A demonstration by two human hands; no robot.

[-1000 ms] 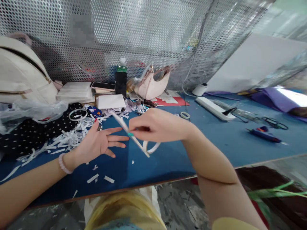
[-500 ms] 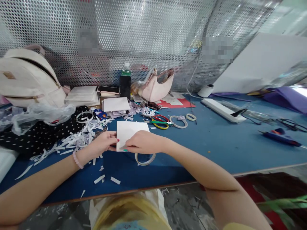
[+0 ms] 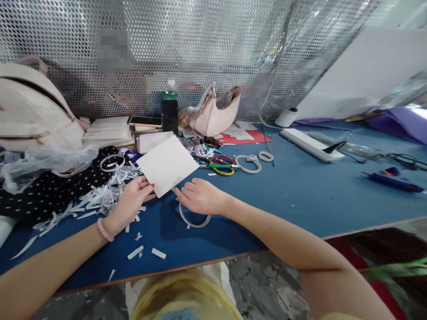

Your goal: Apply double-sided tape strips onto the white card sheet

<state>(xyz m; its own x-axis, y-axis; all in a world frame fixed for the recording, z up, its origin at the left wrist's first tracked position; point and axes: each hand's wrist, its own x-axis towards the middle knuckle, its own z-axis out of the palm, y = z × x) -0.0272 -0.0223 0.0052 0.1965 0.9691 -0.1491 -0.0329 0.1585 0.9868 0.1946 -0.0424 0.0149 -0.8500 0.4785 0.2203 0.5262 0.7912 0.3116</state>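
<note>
A white square card point(image 3: 168, 164) is tilted above the blue table, one corner toward me. My left hand point(image 3: 135, 198) grips its lower left edge, thumb on top and fingers beneath. At the lower right edge, the curled fingers of my right hand point(image 3: 200, 195) meet the card with one fingertip, its nail teal. Whether a second finger lies under that edge is hidden. Just below my right hand, a roll of tape point(image 3: 195, 224) lies on the table. Behind the card rests a white stack of cards point(image 3: 151, 141), partly covered by it.
White paper strips point(image 3: 100, 198) litter the left side. Scissors point(image 3: 222, 165) and more tape rolls point(image 3: 248, 164) lie behind my right hand. A backpack point(image 3: 33, 106), a pink bag point(image 3: 218, 113) and a bottle point(image 3: 171, 91) stand along the perforated wall. A blue tool point(image 3: 393, 180) lies far right.
The card has turned and risen slightly, from square-on to corner-first. My right hand has drawn back off its face to the lower edge. My left hand still holds it.
</note>
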